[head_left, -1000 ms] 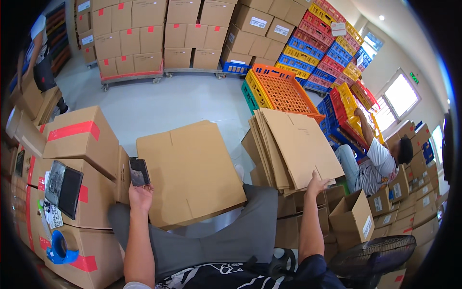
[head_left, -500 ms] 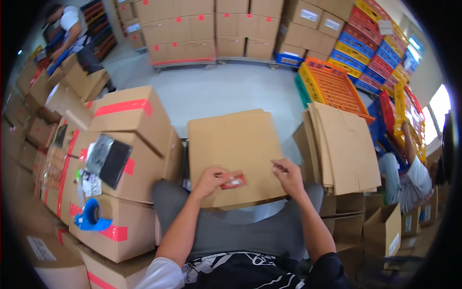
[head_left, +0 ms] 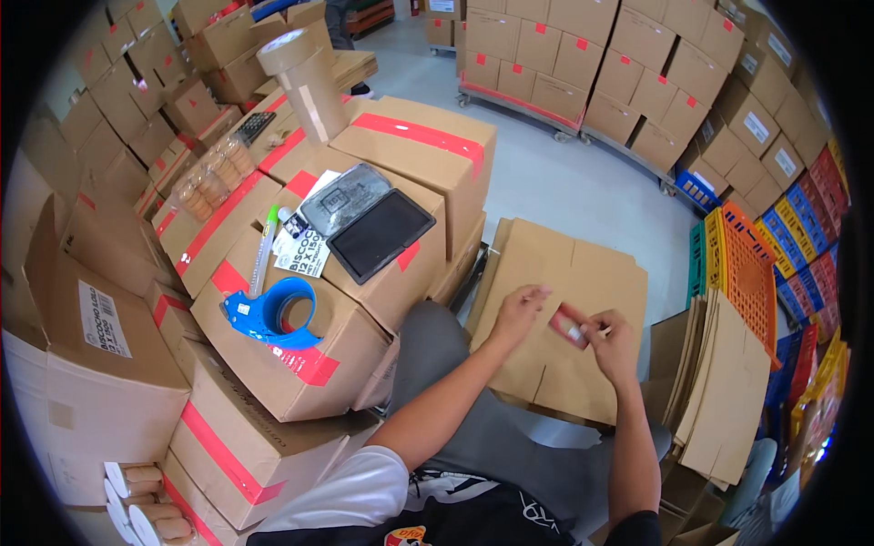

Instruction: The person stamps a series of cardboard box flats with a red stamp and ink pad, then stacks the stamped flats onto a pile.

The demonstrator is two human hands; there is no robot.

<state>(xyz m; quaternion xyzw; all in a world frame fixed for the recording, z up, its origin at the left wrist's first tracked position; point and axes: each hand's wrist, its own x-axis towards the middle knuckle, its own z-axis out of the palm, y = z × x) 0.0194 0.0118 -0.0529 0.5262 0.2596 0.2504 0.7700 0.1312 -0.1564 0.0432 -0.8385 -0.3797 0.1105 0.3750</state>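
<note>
My right hand [head_left: 614,346] pinches a small, flat red-and-white piece [head_left: 570,327] between thumb and fingers; it is blurred, and I cannot tell its kind. It is held above a stack of flattened cardboard boxes [head_left: 546,264] in front of my knees. To its left, my left hand [head_left: 519,317] is apart from the red piece, its fingers bent and their tips pressed together. Whatever those fingertips hold, if anything, is too small to make out.
Taped cartons on my left bear a blue tape dispenser [head_left: 259,318], a dark-screened tablet [head_left: 381,237], a green-capped marker [head_left: 263,250] and a brown tape roll [head_left: 314,102]. More flattened cardboard [head_left: 728,382] leans at right near an orange crate [head_left: 748,273]. Carton stacks [head_left: 537,55] stand behind.
The view has swung left, bringing the cartons and dispenser closer to the middle. The red piece has passed from my left hand to my right hand.
</note>
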